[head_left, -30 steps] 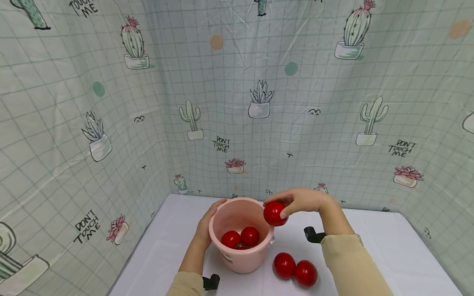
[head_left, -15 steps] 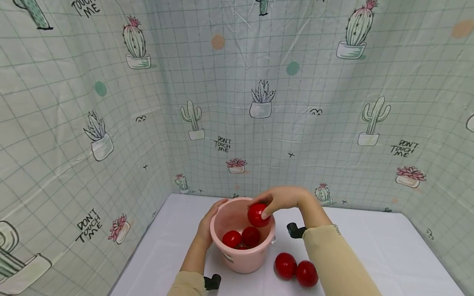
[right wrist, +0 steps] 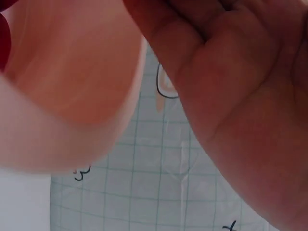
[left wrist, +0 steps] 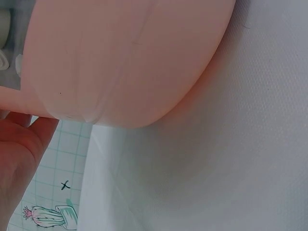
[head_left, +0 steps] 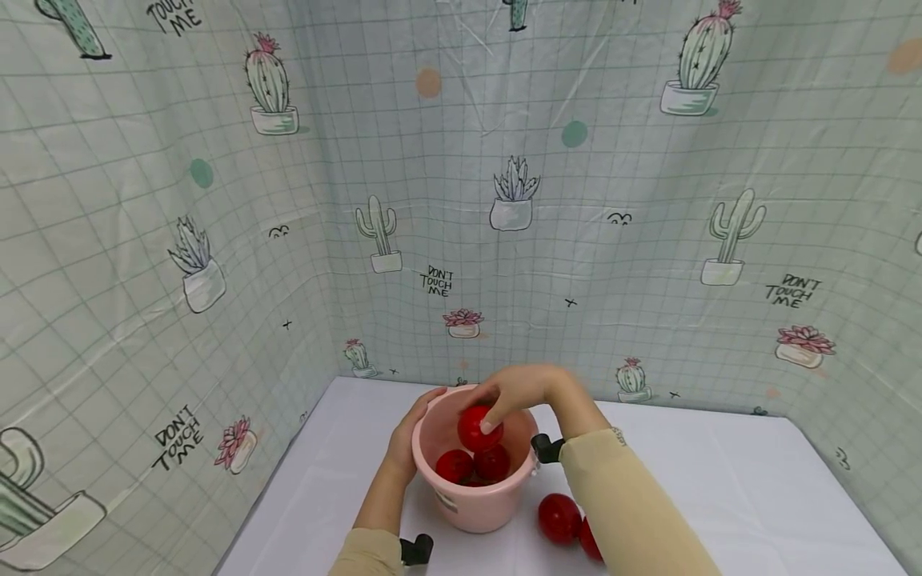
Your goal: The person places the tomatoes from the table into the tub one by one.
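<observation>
A pink bucket [head_left: 477, 506] stands upright on the table, with several shiny round red fruits [head_left: 454, 466] inside. My left hand [head_left: 405, 438] lies along the bucket's left outer side, its fingers reaching the rim. In the left wrist view, fingers [left wrist: 44, 130] touch the pink wall. My right hand [head_left: 520, 390] is over the bucket's mouth, pinching one round red fruit [head_left: 475, 430] between thumb and fingers. That fruit hangs just above the others. The right wrist view shows the palm [right wrist: 250, 101] beside the bucket wall, with only a sliver of red at the left edge.
Two more round red fruits lie on the white table [head_left: 691, 480] right of the bucket; the nearer fruit [head_left: 558, 518] shows whole, the other is partly behind the right sleeve [head_left: 627, 496]. A cactus-print sheet [head_left: 576, 264] hangs behind and at both sides.
My right hand has carried the red fruit left, from beside the bucket's right rim to inside its mouth, and lowered it slightly. The left hand stays at the bucket.
</observation>
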The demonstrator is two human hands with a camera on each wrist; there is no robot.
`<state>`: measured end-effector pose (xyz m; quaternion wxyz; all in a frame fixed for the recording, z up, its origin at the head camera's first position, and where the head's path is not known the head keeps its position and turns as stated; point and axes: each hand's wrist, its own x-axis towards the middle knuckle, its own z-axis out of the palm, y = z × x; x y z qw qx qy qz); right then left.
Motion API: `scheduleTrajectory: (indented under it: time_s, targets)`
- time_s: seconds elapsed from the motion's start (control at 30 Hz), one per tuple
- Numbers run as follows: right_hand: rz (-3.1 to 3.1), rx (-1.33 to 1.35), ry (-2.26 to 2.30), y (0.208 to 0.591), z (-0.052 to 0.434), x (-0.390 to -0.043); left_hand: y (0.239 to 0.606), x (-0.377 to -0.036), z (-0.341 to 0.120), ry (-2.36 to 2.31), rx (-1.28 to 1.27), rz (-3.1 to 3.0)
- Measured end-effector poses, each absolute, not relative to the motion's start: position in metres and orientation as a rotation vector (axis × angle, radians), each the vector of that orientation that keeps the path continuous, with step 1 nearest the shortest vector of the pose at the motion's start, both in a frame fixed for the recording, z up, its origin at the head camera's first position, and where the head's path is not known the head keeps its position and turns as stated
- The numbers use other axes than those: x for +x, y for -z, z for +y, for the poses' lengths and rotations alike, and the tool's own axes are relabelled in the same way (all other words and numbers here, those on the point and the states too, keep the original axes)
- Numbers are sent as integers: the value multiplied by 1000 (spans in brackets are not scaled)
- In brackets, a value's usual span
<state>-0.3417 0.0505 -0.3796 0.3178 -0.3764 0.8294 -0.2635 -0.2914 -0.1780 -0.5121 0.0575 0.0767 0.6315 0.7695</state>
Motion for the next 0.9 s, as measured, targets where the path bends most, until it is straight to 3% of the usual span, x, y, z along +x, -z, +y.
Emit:
scheduleTrajectory:
  time_s: [0.3, 0.9]
  targets:
    - [2253, -1006, 445, 381, 28, -340, 512, -293, -176, -2337, 241, 1932]
    - [2161, -896, 567, 395, 18, -339, 512, -291, -177, -2337, 232, 1952]
